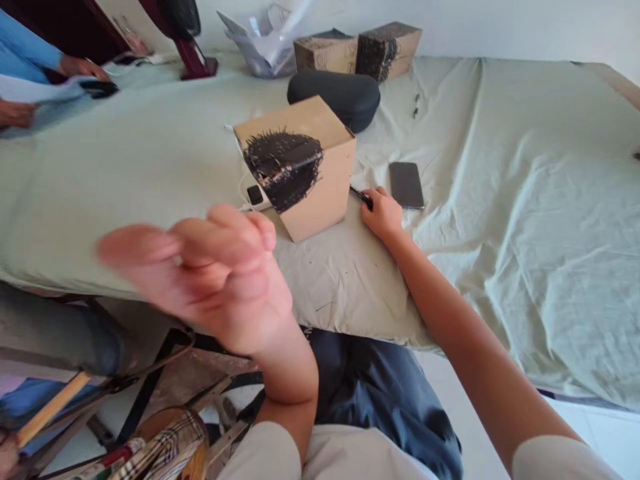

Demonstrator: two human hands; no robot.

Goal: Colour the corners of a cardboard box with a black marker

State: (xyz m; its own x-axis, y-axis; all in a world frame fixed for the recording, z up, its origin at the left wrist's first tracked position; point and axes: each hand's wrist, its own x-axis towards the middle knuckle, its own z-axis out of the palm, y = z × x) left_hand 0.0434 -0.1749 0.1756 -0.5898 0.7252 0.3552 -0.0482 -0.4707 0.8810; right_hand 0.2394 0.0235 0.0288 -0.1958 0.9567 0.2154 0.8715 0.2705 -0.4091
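Observation:
My left hand (pixel 210 273) is raised close to the camera, blurred by motion, fingers loosely curled with nothing visible in them. My right hand (pixel 383 213) rests on the pale green sheet (pixel 500 200) and is closed around a black pen (pixel 361 196), right beside a cardboard box (pixel 300 167) with a black scribbled patch on its front. A dark phone (pixel 406 185) lies flat just right of that hand. A white cable and a small black-and-white device (pixel 254 195) sit at the box's left side.
A black oval case (pixel 340 97) lies behind the box. Two more cardboard boxes (pixel 357 50) and crumpled plastic (pixel 265 40) stand at the back. Another person's hands (pixel 80 67) work at the far left. Stools and bags crowd the floor at lower left.

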